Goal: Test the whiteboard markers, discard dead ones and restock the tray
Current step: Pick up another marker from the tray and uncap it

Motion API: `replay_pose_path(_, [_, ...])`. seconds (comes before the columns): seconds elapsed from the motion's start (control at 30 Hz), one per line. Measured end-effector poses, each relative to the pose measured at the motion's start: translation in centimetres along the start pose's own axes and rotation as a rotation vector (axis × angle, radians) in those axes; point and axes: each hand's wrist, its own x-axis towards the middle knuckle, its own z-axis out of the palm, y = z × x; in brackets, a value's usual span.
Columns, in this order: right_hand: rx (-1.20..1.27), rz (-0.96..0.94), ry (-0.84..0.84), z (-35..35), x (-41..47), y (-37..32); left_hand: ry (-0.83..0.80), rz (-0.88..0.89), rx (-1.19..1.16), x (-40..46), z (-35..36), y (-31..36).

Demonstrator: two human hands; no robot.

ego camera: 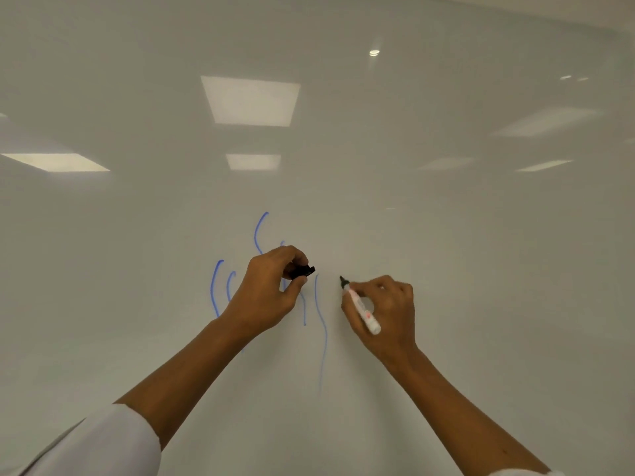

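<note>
In the head view, the right hand (385,310) grips a white-barrelled whiteboard marker with a black tip (360,305), the fingers curled round the barrel near its front end. The marker's long axis runs on a slant: the black tip points up and to the left, toward the glossy white whiteboard (446,235), and the blunt rear end sticks out down and to the right, below the fingers. The tip sits at or just off the board surface; contact cannot be told from here.

The left hand (271,286) is curled round a small black marker cap (303,271), whose end pokes out to the right past the thumb and forefinger. The cap lies up and to the left of the marker tip, near it but apart, with a thin blue stroke between them.

Several curved blue test strokes (215,286) mark the board around and behind the left hand; the longest, faintest one (323,341) runs down between the two forearms. No black mark shows near the tip.

Judging by this, the step in hand is trying this marker on bare board just right of the blue lines. The stroke belongs to the right hand, which already has the tip aimed there. The tray is out of view.
</note>
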Motion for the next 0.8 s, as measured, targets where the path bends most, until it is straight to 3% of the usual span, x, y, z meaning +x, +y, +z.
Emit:
replay_pose_path(0.1, [-0.054,0.05,0.028,-0.6,-4.4,1.2,-0.024,-0.055,-0.047,-1.1,0.4,0.1])
replay_pose_path(0.2, [0.018,0.119,-0.07,-1.4,-7.6,1.4,-0.081,-0.113,-0.104,-2.3,1.0,0.4])
replay_pose_path(0.4, [0.827,0.708,-0.258,-2.6,-5.0,-0.3,-0.217,-0.213,-0.182,-4.9,1.6,0.1])
replay_pose_path(0.8, [1.078,0.784,-0.479,-0.2,-7.5,-2.8,-0.358,-0.326,-0.306,-8.5,-0.1,0.4])
